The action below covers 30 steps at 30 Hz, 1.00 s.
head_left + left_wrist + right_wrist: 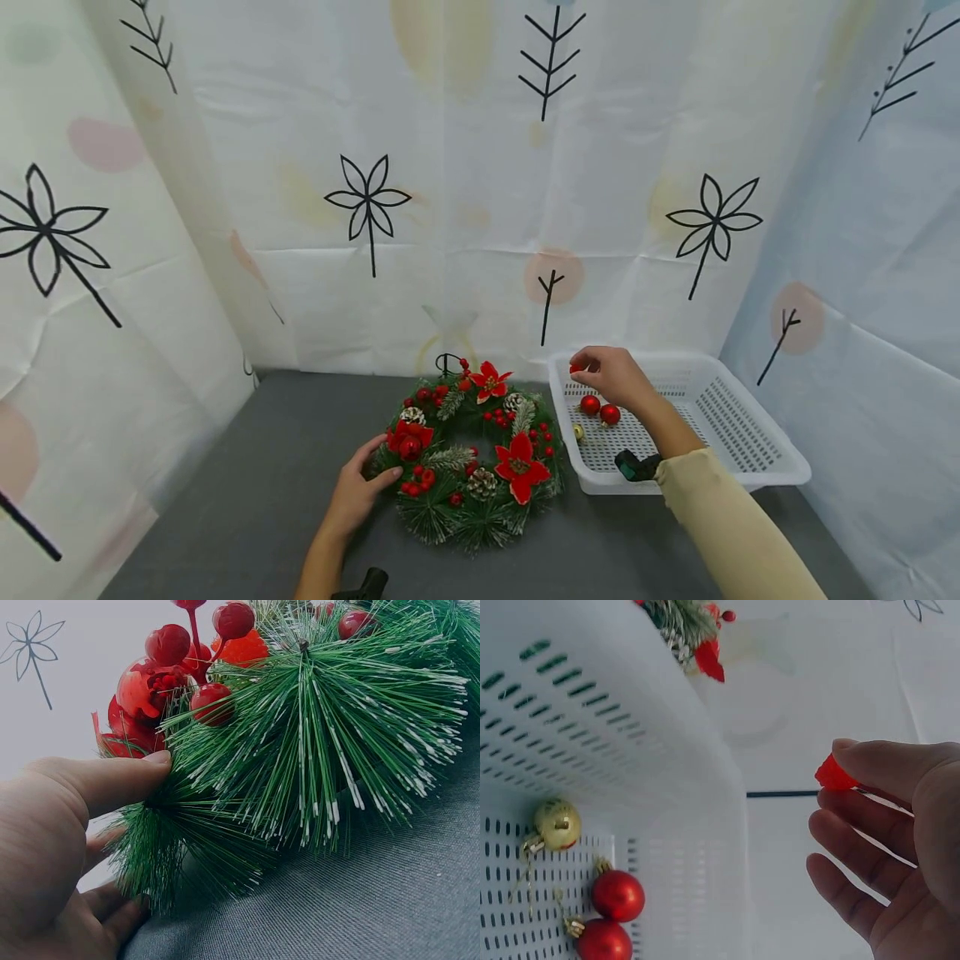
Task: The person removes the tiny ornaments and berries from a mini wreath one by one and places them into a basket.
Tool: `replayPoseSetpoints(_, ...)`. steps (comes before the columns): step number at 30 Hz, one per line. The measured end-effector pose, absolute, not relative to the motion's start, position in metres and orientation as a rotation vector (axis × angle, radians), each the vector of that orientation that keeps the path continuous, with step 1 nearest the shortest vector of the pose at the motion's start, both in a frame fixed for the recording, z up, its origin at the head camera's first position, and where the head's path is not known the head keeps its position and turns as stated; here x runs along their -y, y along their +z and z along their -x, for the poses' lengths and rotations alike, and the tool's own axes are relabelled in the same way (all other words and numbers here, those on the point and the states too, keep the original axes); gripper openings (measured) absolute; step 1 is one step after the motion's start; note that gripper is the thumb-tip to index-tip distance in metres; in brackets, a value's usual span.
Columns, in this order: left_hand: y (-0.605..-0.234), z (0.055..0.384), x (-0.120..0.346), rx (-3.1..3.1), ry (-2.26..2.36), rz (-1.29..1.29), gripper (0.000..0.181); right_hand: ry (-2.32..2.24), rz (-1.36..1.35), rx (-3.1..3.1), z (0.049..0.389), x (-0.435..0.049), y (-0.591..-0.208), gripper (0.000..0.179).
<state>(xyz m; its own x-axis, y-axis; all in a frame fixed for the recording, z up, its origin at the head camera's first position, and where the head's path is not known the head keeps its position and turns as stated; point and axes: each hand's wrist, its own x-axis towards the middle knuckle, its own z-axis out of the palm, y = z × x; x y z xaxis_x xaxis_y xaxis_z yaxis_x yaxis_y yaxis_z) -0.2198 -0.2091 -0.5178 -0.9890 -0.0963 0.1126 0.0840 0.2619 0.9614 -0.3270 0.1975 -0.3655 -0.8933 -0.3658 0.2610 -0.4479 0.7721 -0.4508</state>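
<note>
A green pine wreath [431, 521] with red flowers, berries and pinecones lies on the dark table. My left hand [356, 493] holds its left edge, thumb on the needles [300, 742] and the other fingers at the outer side, partly hidden. Over the far left part of a white basket [787, 475], my right hand [618, 379] pinches a small bright red piece [832, 776] between thumb and forefinger. Its other fingers are spread. Most of the piece is covered, so its kind is unclear.
Inside the basket lie two red Christmas balls [610, 414] and a gold ball [557, 823]. The basket stands right beside the wreath. A patterned white cloth [480, 308] encloses the table [247, 500] at the back and both sides.
</note>
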Motion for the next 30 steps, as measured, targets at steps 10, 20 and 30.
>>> replayPoseSetpoints(10,-0.509,0.218,0.208,2.391,-1.852,-0.024,0.064,0.817,-0.607,2.947,0.35,-0.21,-0.375,0.02)
replayPoseSetpoints(20,-0.516,0.219,0.212,2.389,-1.821,0.001,0.065,0.857,-0.515,3.054,0.368,-0.211,-0.393,0.015)
replayPoseSetpoints(30,-0.518,0.221,0.21,2.386,-1.838,-0.001,0.065,0.849,-0.437,3.145,0.368,-0.217,-0.414,0.017)
